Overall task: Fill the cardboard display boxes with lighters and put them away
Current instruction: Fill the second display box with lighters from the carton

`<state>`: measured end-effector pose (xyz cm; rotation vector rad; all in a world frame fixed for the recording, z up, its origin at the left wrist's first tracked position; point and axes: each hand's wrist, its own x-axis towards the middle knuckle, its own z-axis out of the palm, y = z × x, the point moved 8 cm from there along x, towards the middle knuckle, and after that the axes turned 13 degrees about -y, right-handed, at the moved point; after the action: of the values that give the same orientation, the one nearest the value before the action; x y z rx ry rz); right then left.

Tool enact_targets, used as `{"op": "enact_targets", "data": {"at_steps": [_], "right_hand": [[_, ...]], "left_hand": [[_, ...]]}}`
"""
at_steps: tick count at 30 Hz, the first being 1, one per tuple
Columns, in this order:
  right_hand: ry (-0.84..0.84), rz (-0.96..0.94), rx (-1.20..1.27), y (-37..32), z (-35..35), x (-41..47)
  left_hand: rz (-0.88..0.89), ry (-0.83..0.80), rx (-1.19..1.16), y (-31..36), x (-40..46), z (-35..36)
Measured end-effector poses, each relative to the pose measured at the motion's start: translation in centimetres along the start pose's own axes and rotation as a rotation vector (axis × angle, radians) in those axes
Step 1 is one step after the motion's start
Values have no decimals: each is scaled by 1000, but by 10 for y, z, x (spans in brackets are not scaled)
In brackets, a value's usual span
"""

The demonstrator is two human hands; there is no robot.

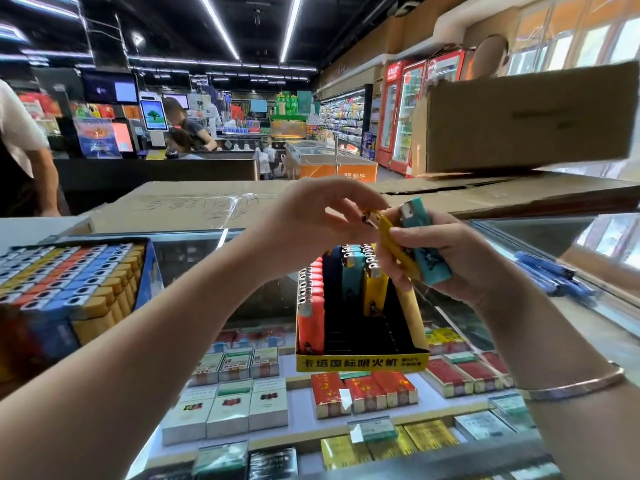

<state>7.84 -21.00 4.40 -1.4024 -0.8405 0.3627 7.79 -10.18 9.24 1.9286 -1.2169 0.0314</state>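
Note:
A yellow cardboard display box (362, 362) stands on the glass counter, partly filled with upright red, dark blue, teal and yellow lighters (311, 306). Just above it my right hand (460, 258) grips a teal lighter (427, 247) and a yellow lighter (398, 244) together. My left hand (311, 220) pinches the top end of the yellow lighter with fingertips and thumb. A second box (149, 271), blue-sided and packed full with several rows of lighters, sits at the left.
Cigarette packs (363, 393) lie under the glass counter. A flat cardboard carton (194, 206) lies behind the boxes, and another carton (526, 119) sits at the upper right. Blue lighters (550, 275) lie loose at the right. A person (24, 150) stands at the far left.

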Motion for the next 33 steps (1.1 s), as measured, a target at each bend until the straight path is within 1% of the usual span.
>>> {"op": "enact_targets", "data": {"at_steps": [3, 6, 7, 10, 12, 13, 15, 18, 20, 26, 33], "right_hand": [[68, 5, -41, 1, -6, -1], [187, 3, -70, 0, -17, -4], [248, -14, -65, -2, -21, -6], [501, -77, -59, -8, -41, -18], [622, -87, -54, -9, -51, -26], [672, -80, -56, -8, -55, -29], [758, -46, -77, -5, -61, -35], [818, -10, -132, -1, -65, -38], [853, 6, -165, 1, -67, -39], [916, 53, -182, 8, -71, -41], [920, 57, -192, 9, -69, -40]], "left_hand": [[3, 35, 22, 1, 0, -2], [-14, 58, -21, -2, -1, -4], [-19, 76, -36, -4, -1, -7], [-49, 105, -94, -8, -2, -15], [-86, 32, -111, -11, -2, -12], [-103, -20, -72, -11, -2, -7], [-110, -98, 92, -9, -2, 6], [-74, -133, 395, -2, 0, 23], [-59, -135, 494, 1, 2, 29], [-25, -188, 612, 3, 0, 44], [51, -174, 773, 12, 0, 55]]}}
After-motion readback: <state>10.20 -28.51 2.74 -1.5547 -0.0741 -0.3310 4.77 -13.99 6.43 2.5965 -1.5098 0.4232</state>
